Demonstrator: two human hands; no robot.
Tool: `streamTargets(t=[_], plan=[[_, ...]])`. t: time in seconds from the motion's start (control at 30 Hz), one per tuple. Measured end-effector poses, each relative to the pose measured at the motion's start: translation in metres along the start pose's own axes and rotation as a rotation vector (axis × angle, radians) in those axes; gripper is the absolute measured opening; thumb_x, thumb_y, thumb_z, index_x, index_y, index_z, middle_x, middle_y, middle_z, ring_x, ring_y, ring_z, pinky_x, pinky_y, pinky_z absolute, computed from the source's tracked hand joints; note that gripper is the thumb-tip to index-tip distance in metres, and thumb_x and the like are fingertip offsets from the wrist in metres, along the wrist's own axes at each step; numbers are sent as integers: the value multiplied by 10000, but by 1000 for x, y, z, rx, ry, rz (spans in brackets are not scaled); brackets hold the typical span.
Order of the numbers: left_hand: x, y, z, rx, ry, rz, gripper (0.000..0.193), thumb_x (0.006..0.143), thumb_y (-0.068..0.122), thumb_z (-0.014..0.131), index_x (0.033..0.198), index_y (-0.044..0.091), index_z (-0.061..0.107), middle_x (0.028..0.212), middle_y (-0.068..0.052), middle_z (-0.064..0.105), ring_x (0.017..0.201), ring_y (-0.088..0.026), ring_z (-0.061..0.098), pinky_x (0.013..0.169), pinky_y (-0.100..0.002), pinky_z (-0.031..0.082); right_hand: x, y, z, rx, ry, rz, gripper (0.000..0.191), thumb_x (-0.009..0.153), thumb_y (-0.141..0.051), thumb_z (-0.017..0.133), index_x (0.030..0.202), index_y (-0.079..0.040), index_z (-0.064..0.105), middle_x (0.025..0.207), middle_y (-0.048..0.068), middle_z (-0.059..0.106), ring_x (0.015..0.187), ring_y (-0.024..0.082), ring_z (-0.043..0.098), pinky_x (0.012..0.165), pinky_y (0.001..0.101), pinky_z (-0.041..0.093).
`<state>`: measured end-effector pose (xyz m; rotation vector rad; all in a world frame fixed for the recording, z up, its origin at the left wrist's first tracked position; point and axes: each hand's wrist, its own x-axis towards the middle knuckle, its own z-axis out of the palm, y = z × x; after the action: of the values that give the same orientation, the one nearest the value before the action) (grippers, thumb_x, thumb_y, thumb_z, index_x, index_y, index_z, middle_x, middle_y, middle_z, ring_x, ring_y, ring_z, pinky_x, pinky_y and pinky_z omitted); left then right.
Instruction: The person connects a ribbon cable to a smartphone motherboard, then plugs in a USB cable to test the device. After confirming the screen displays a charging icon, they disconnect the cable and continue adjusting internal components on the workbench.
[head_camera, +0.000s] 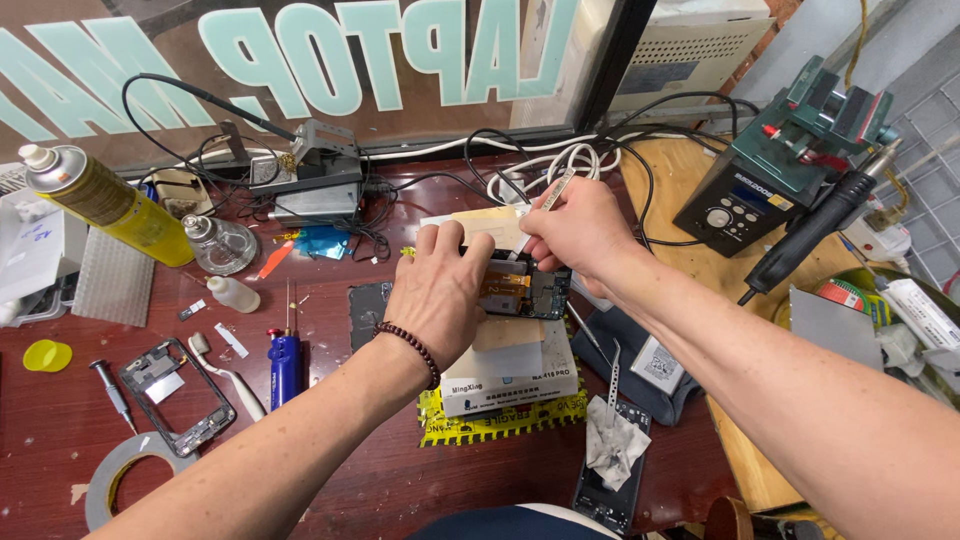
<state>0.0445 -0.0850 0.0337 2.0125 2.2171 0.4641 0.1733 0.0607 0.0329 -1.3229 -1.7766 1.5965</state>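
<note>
Nearest: 1 white rectangular heating block on yellow-black mat. On top, 1 opened dark phone w/ orange board inside, long axis left-right. Left hand curled over phone's left end, pinning it. Right hand at right end, closed on 1 pair thin metal tweezers, nearer the board
</note>
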Motion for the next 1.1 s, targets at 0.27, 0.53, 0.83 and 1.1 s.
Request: streamTargets(t=[0.27, 0.53, 0.83, 1.1], plan=[[11, -3, -2, 16, -123, -85, 598, 696, 47, 802, 1198, 120, 487, 1191, -136, 531, 1175, -368, 518, 883, -578, 496, 18, 19, -16, 167, -16, -355, 108, 888, -94, 584, 958, -32, 637, 828, 5, 678, 729, 115, 657, 651, 267, 558], [29, -5, -4, -87, -296, -172, 728, 627, 73, 896, 1216, 117, 472, 1277, -145, 546, 1277, -371, 498, 986, -637, 449, 7, 38, -34, -286, -223, -116, 235, 853, -223, 757, 1015, -60, 805, 925, 8, 781, 846, 58, 672, 772, 228, 542], [40, -9, -4, -132, -389, -215, 801, 549, 123, 970, 1199, 122, 503, 1280, -100, 601, 1279, -344, 530, 1025, -622, 459, 3, 39, -28, -333, -253, -226, 365, 749, -97, 779, 1110, -42, 771, 990, 22, 796, 897, 63, 707, 825, 242, 561], [48, -17, -1, -113, -448, -210, 845, 495, 159, 1006, 1189, 135, 524, 1303, -87, 558, 1289, -343, 497, 1000, -591, 492, 4, 46, -18, -318, -216, -141, 345, 740, -68, 778, 1084, -43, 777, 929, 57, 787, 825, 88, 685, 760, 261, 565]])
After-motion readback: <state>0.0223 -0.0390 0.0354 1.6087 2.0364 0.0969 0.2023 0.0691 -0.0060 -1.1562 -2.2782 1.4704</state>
